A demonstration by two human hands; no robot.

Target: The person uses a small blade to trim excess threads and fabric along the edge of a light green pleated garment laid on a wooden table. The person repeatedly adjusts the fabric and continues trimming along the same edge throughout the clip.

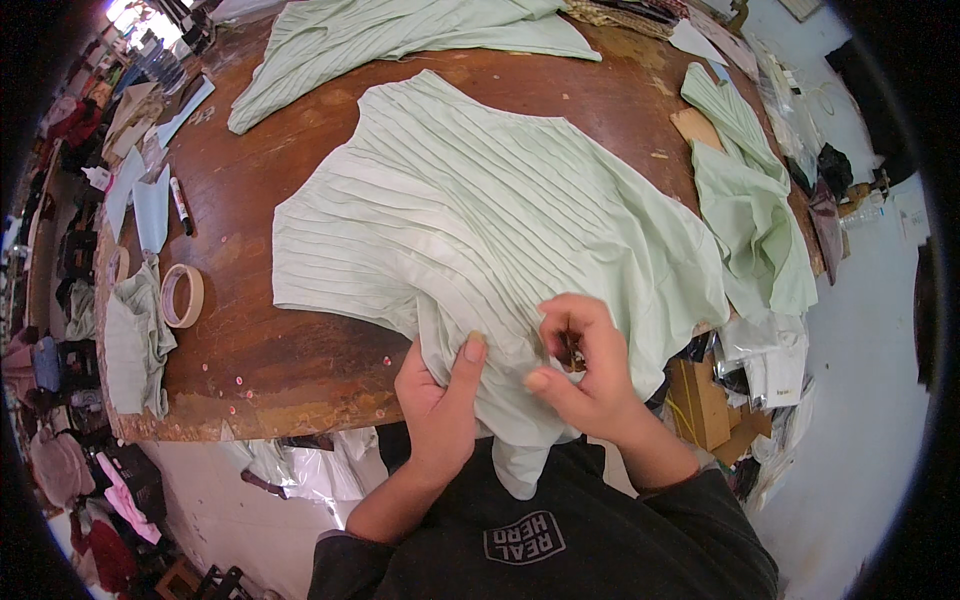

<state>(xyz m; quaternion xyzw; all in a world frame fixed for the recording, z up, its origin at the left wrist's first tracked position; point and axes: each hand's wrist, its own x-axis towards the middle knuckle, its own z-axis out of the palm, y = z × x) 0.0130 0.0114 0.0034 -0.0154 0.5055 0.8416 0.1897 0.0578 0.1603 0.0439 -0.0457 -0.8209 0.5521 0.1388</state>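
Observation:
A pale green pleated garment piece (480, 200) lies spread over the middle of the table, its near part gathered and hanging past the front edge. My left hand (440, 405) pinches a fold of this cloth, thumb on top and fingers underneath. Just to the right, my right hand (590, 375) is curled above the cloth with thumb and forefinger drawn in. A small dark, partly shiny thing shows inside its curled fingers; too little of it is visible to name.
More pale green cloth lies at the far edge (400, 30) and on the right (750, 220). A roll of tape (181, 296), a marker (181, 206) and folded grey-green cloth (140, 340) sit on the left of the brown wooden table (270, 370). Cardboard (700, 400) stands below right.

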